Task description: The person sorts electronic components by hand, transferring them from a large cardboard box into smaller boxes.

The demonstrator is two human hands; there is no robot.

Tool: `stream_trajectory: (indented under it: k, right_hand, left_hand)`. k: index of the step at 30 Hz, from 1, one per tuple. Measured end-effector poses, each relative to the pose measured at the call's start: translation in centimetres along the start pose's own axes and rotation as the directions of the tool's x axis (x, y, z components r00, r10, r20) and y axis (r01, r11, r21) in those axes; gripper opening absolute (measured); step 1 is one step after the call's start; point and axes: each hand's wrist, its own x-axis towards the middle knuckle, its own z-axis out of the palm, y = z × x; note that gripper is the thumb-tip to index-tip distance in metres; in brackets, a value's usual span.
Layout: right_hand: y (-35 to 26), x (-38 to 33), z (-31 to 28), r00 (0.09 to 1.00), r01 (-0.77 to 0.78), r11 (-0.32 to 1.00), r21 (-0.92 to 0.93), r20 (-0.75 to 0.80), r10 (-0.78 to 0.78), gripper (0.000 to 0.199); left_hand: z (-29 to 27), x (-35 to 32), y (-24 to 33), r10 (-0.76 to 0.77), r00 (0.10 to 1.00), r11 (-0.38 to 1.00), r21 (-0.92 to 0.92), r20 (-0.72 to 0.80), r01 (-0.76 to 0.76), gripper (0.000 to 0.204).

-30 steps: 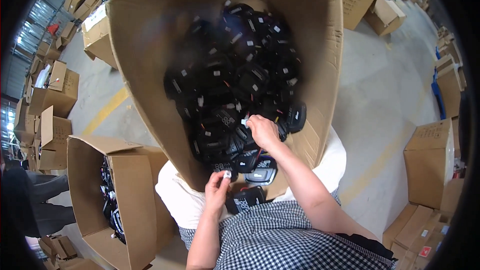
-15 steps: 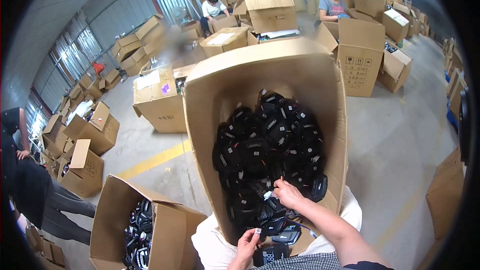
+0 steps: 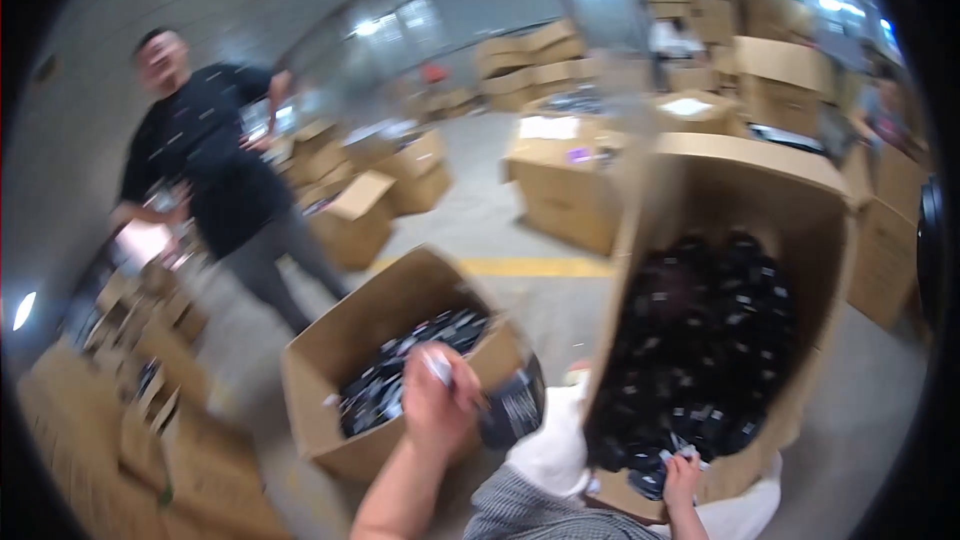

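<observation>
My left hand [image 3: 438, 400] is closed and raised over the near edge of the smaller carton [image 3: 350, 340] on the left. A white connector [image 3: 437, 364] shows between its fingers. Just right of the hand hangs a black display unit [image 3: 514, 406] with pale markings; blur hides how it joins the connector. My right hand [image 3: 683, 478] is closed at the near end of the big carton [image 3: 740, 165], on what looks like a white connector [image 3: 668, 457]. A heap of black display units [image 3: 695, 340] fills the big carton, and similar black units [image 3: 400, 360] lie in the smaller one.
A person in dark clothes [image 3: 205, 150] stands beyond the smaller carton. Cartons [image 3: 565, 190] stand across the floor behind, with more stacked at the lower left [image 3: 140, 440]. White cloth [image 3: 553, 440] lies beside the big carton's near end.
The view has swung left, so the cartons appear farther right. My left hand has gone from the big carton to the smaller one, with a display unit. My right hand has come nearer to me.
</observation>
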Motion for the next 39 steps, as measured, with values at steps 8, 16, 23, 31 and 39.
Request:
stream_trajectory:
  k: [8, 16, 23, 31, 39]
  right_hand:
    - [1.6, -0.4, 1.8, 0.977, 0.107, 0.993, 0.054, 0.180, -0.116, 0.013]
    - [1.3, -0.9, -0.4, 0.959, 0.087, 0.942, -0.325, 0.284, 0.010, 0.027]
    - [-0.1, -1.0, -1.4, 0.953, 0.094, 0.919, -0.384, 0.301, 0.028, 0.027]
    - [-0.1, -0.8, -1.2, 0.956, 0.123, 0.914, -0.386, 0.294, -0.005, 0.026]
    - [0.8, -0.7, -1.2, 0.963, 0.150, 0.932, -0.329, 0.262, -0.063, 0.027]
  left_hand:
    - [-16.2, 5.3, 28.7, 0.683, 0.686, 0.505, 0.841, -0.253, -0.192, 0.052]
    - [-25.8, -0.2, 39.4, 0.732, 0.399, 0.338, 0.802, -0.553, 0.492, 0.101]
    - [-24.6, -0.5, 39.7, 0.729, 0.386, 0.311, 0.775, -0.566, 0.550, 0.094]
    - [-21.7, 0.9, 41.3, 0.855, 0.323, 0.073, 0.711, -0.405, 0.699, 0.084]
    - [-20.3, 1.7, 39.6, 0.813, 0.373, 0.100, 0.738, -0.447, 0.668, 0.090]
